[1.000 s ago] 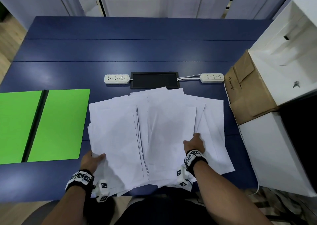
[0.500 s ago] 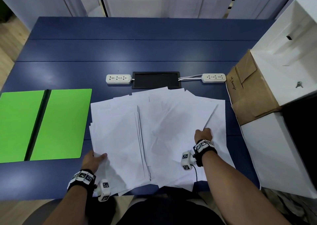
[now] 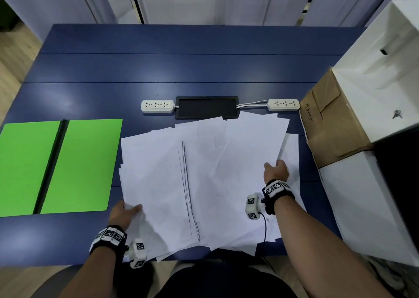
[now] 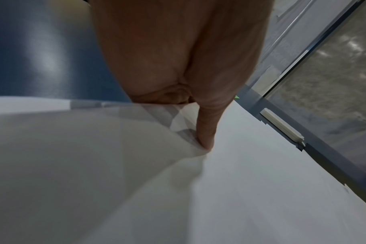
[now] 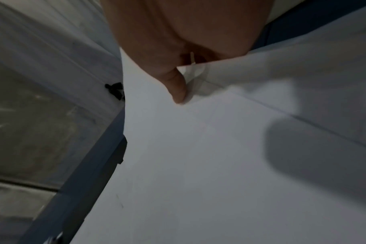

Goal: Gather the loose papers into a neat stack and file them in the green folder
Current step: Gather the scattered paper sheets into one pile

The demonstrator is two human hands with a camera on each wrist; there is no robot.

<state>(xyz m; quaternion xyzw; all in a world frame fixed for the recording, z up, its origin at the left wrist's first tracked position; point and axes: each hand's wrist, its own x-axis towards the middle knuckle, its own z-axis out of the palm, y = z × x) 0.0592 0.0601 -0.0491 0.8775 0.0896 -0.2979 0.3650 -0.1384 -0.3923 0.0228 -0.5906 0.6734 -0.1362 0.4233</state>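
The loose papers (image 3: 204,179) lie fanned out in an untidy overlapping spread on the near half of the blue counter (image 3: 158,70), their near corners hanging just past its front edge. At the far side the sheets overlap the near edge of a black panel (image 3: 206,107) set in the counter.

The left hand (image 3: 123,213) grips the near-left corner of the spread: in the left wrist view the thumb (image 4: 207,128) presses on top of the sheets while the other fingers are tucked beneath them, and the paper bulges upward beside the thumb. The right hand (image 3: 275,169) pinches the right edge of a group of sheets, thumb (image 5: 176,85) on top and fingers hidden under the paper; those sheets are lifted off the ones below, and a few more papers lie flat to the right of the hand. Both wrists carry black bands with white marker blocks.

The green folder (image 3: 59,166) lies open and flat on the counter just left of the papers, its black spine running between the two green leaves; it does not touch the sheets and nothing lies in it.

Two white power strips (image 3: 157,106) sit at either end of the black panel, the right one joined to it by white cables. At the counter's right edge stands an open cardboard box (image 3: 333,125), beside white cabinets (image 3: 374,184).
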